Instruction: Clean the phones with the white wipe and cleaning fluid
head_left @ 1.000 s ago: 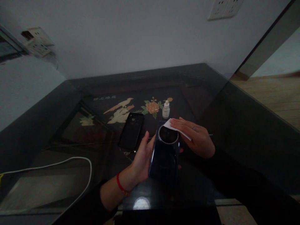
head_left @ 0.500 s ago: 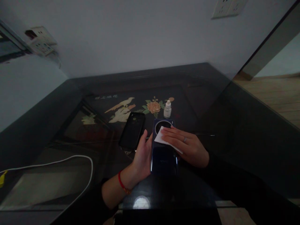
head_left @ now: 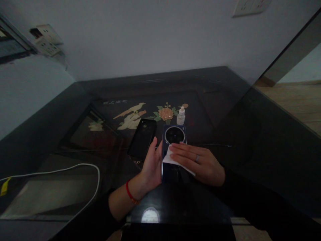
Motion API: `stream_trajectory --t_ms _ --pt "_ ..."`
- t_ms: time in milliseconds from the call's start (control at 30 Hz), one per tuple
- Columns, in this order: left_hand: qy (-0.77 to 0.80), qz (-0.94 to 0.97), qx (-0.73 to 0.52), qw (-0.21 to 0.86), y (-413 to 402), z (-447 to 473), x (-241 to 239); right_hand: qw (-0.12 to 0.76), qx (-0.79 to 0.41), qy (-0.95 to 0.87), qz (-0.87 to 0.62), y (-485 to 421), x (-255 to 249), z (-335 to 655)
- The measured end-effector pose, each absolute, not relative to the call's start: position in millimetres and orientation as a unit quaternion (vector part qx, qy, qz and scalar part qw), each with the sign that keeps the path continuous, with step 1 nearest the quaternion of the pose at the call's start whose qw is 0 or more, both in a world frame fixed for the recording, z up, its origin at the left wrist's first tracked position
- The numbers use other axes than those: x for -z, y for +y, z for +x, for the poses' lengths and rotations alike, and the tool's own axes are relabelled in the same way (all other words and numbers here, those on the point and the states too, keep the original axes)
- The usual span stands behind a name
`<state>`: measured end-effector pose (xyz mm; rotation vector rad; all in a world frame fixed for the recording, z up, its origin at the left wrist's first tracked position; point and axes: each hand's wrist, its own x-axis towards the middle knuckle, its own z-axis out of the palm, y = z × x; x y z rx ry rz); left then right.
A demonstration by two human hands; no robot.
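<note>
A dark blue smartphone (head_left: 166,174) is held back side up, its round camera ring (head_left: 175,134) at the far end. My left hand (head_left: 151,165), with a red bracelet at the wrist, is closed around the phone's left edge; the fingers beneath it are hidden. Pressed flat on the phone's back just below the camera is a folded white wipe (head_left: 169,158), under the fingers of my right hand (head_left: 200,162), which wears a ring. To the left of the phone lies a black phone case (head_left: 142,139). A small white-capped dropper bottle (head_left: 181,117) stands beyond the phone.
The dark glossy table (head_left: 238,127) has a bird-and-flower picture (head_left: 150,113) in its top. A white cable (head_left: 62,170) with a yellow tag (head_left: 5,187) curves along the left side. Wall sockets (head_left: 47,40) are at the back left, by the wall.
My right hand has slid the wipe off the camera ring, down the phone's back towards me; the camera now shows in full. My left hand keeps its hold. The whole view has shifted slightly.
</note>
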<state>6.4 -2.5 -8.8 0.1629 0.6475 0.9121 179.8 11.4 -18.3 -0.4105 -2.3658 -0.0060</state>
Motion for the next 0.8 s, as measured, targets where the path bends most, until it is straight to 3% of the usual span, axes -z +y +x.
stream_trajectory --t_ms 367,667,800 --pt "0.257 0.104 -0.47 0.838 8.9 -3.1 10.1 0.339 0.019 -0.94 -0.022 -0.9 17.7 171.2" --pt "0.274 0.085 -0.473 0.833 14.5 -10.7 10.3 0.378 0.041 -0.912 -0.155 16.4 6.9 196.1" --pt "0.277 0.082 -0.471 0.833 13.3 -7.5 9.4 0.367 0.029 -0.923 -0.111 2.2 10.5 176.0"
